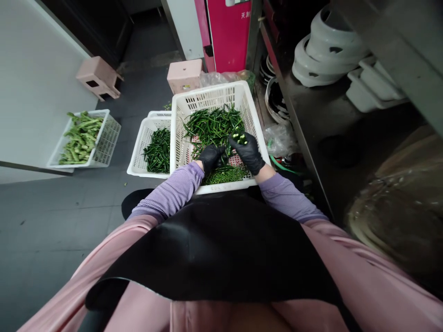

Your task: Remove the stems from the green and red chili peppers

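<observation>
Green peppers [212, 123] fill the middle of a white basket [224, 186], centre frame. The right hand [249, 152] grips a bunch [239, 138]; the left hand's [211, 157] fingers curl, their hold unclear. Loose fingers might drop peppers among the stems [226, 175] below.

Large white basket [224, 186] holds green chillies [211, 125]; grey floor [86, 221] carries pink stools [95, 71], leftmost basket [108, 140]
</observation>
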`<state>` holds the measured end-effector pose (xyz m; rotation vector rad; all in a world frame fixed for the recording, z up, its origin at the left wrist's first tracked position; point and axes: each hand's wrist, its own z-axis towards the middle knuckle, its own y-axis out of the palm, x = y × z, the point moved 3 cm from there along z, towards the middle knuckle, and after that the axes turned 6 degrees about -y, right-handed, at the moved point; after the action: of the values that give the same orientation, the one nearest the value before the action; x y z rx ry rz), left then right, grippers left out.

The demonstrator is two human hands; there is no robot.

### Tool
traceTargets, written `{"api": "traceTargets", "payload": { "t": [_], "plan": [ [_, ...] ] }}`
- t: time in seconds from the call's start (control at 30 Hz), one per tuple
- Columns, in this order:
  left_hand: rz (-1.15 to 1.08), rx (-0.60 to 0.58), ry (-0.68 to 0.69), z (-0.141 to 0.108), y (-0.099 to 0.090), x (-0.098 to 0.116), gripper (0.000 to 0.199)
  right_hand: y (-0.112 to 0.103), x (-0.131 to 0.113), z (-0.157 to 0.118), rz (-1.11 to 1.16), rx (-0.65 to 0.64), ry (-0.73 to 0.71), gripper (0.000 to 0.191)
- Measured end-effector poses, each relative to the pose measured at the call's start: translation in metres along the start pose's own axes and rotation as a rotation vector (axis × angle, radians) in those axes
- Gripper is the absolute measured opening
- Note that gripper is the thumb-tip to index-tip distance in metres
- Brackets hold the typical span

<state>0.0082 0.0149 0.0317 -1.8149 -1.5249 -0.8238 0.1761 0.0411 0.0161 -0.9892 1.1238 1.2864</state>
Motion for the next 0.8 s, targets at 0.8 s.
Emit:
{"api": "traceTargets", "payload": {
  "t": [0.8],
  "plan": [
    [0.703,0.461,0.406,0.009,-0.020,0.032,0.012,0.010,0.036,-0.011,0.171,-0.299,0.244,0.030]
  ]
}}
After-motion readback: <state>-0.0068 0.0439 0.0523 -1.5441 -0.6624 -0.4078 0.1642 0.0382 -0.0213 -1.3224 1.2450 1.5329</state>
